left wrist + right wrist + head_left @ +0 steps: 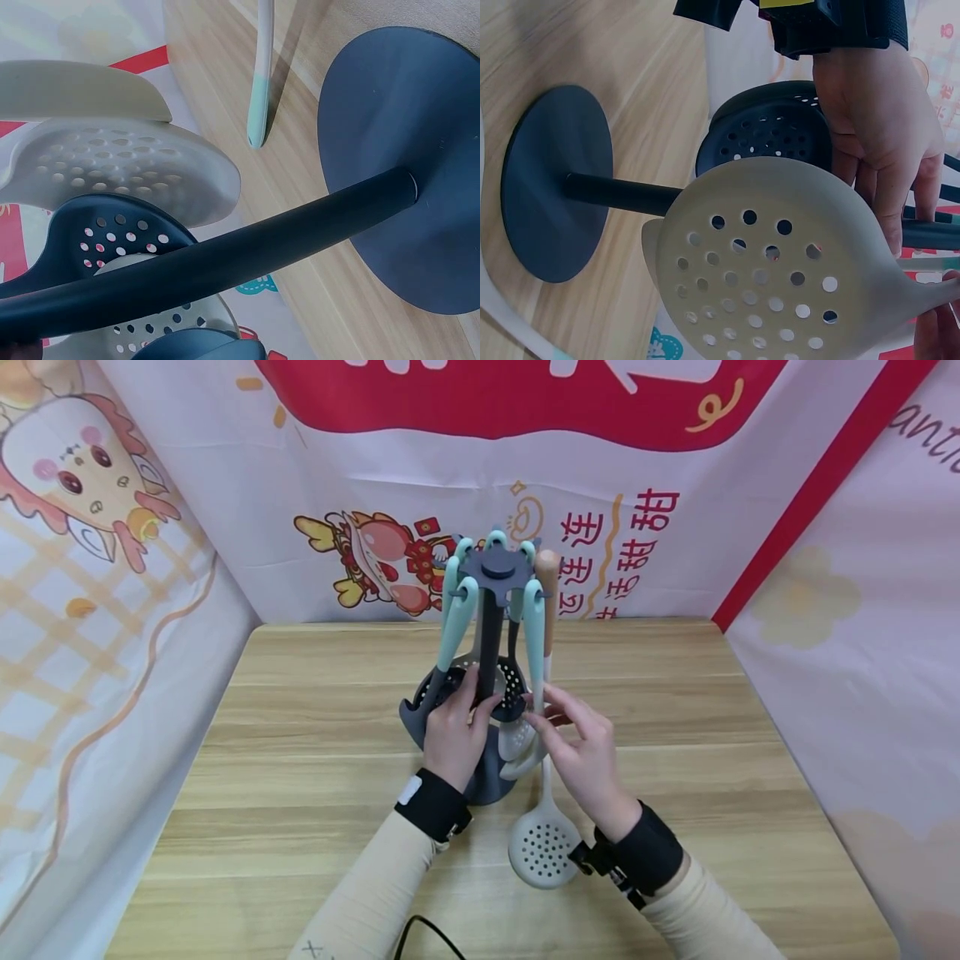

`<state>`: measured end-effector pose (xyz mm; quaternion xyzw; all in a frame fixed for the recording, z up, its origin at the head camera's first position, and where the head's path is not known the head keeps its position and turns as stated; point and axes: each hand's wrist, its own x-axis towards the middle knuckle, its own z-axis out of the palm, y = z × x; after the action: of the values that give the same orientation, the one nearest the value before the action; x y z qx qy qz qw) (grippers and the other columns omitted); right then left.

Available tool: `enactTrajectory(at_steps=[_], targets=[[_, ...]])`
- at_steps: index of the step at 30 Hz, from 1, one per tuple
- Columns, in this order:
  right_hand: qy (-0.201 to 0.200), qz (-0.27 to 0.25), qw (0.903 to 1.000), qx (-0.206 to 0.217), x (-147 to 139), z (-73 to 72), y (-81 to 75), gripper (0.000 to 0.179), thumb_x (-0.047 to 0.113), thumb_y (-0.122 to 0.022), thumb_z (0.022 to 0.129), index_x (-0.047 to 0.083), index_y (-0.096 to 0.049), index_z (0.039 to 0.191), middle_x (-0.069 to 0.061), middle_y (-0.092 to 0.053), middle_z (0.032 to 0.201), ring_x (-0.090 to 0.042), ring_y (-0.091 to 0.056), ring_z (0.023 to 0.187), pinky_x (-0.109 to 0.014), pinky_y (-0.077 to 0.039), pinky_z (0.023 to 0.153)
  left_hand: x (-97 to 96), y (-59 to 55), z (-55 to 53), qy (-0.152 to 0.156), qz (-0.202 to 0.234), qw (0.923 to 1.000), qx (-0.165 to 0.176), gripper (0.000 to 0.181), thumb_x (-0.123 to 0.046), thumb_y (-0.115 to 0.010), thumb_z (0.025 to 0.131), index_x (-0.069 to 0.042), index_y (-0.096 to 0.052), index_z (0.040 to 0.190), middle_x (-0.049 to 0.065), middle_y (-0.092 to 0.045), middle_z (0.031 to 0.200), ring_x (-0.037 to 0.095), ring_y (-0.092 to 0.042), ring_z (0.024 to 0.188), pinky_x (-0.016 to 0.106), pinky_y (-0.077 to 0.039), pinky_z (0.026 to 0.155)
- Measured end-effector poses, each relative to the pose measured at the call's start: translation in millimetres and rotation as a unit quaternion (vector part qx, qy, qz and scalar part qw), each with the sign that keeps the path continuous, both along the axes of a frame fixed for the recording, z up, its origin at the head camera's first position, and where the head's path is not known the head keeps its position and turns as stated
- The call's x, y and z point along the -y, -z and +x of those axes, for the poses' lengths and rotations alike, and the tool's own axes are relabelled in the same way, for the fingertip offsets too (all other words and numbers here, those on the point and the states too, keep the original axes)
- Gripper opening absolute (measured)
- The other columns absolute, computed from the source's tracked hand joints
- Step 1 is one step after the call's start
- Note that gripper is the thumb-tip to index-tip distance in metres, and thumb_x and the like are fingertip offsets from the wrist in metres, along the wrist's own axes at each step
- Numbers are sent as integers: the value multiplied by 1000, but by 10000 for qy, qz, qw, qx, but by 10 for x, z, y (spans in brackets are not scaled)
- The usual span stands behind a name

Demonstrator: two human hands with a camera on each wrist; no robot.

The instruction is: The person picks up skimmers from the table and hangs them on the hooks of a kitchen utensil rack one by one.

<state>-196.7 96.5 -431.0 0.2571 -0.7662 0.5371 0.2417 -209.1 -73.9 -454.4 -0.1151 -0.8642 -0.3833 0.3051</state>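
A dark utensil rack [490, 643] stands mid-table on a round base [405, 112], hung with several turquoise-handled utensils. My left hand [453, 735] grips its pole below the hooks; in the right wrist view its fingers [892, 195] lie around the pole. My right hand [588, 752] pinches the pale shaft of a hanging skimmer, just below its turquoise handle [534, 618]. That pale perforated head [840, 225] fills the right wrist view. Close beside it hang a dark perforated utensil [739, 120] and a plain pale-headed one [75, 86].
A pale skimmer [543, 852] with a wood-coloured handle [549, 593] is to the rack's right, its head near my right wrist. A pale shaft with a turquoise end [257, 112] shows over the table in the left wrist view. A black cable [427, 920] is at the front.
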Motion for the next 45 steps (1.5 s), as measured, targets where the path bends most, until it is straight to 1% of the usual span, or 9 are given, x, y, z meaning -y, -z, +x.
enactTrajectory(at_steps=[8,13,20,26,30,35,37,40,45], targets=[[15,-135,9999,-15,-8,19,13,38,-7,-75,82,0,-68,119,-15,-75,102,-24,-70,82,-28,-60,73,8,-1,2,-17,-33,10000,-61,43,-20,-65,97,1,-56,133,16,-74,102,28,-74,92,37,-62,80],[105,-294,9995,-5,-27,27,73,38,-7,-74,83,1,-68,119,-16,-74,100,-23,-70,84,-24,-58,73,7,4,5,-10,-63,10000,-29,44,-21,-64,97,0,-54,134,16,-74,101,28,-74,91,37,-62,78],[441,-610,9971,67,-60,51,187,30,-7,-71,85,-1,-69,115,-17,-73,99,-10,-68,90,-18,-55,76,3,11,4,21,-43,9999,-95,44,-21,-64,97,0,-54,135,15,-74,99,28,-74,90,37,-62,77],[769,-810,9935,222,-113,35,285,21,-7,-64,91,-6,-68,112,-22,-71,97,-2,-64,89,-12,-52,75,4,17,-4,49,17,9999,-143,44,-20,-65,97,1,-55,134,16,-74,98,28,-74,90,37,-62,76],[954,-837,9905,535,-148,19,343,19,-2,-61,95,-5,-67,113,-21,-72,96,1,-62,84,-11,-50,71,2,22,-11,60,35,9999,-130,44,-19,-65,97,1,-55,134,16,-74,98,28,-74,91,37,-62,77],[1042,-886,9842,1126,-186,6,414,21,7,-60,98,-2,-66,117,-19,-72,97,-10,-63,80,-13,-51,68,2,23,-12,75,54,9999,-91,43,-18,-65,96,0,-55,134,15,-74,98,28,-74,91,37,-62,78],[1074,-893,9794,1458,-199,3,442,23,10,-60,99,0,-66,119,-18,-71,99,-14,-63,80,-14,-51,67,3,21,-12,78,55,9999,-91,43,-18,-65,96,0,-55,134,15,-74,98,28,-74,91,36,-62,78],[1116,-877,9706,1944,-217,-3,486,25,15,-61,99,4,-66,121,-16,-70,102,-10,-61,82,-14,-52,67,3,21,-12,75,46,9999,-105,43,-18,-65,96,0,-55,134,15,-74,98,28,-74,91,36,-62,78],[1187,-736,9587,2477,-237,-27,577,29,22,-62,99,6,-65,123,-15,-69,107,-9,-61,84,-15,-54,69,4,30,-17,71,28,9999,-137,43,-19,-64,97,0,-55,134,15,-74,97,28,-74,90,36,-62,77]])
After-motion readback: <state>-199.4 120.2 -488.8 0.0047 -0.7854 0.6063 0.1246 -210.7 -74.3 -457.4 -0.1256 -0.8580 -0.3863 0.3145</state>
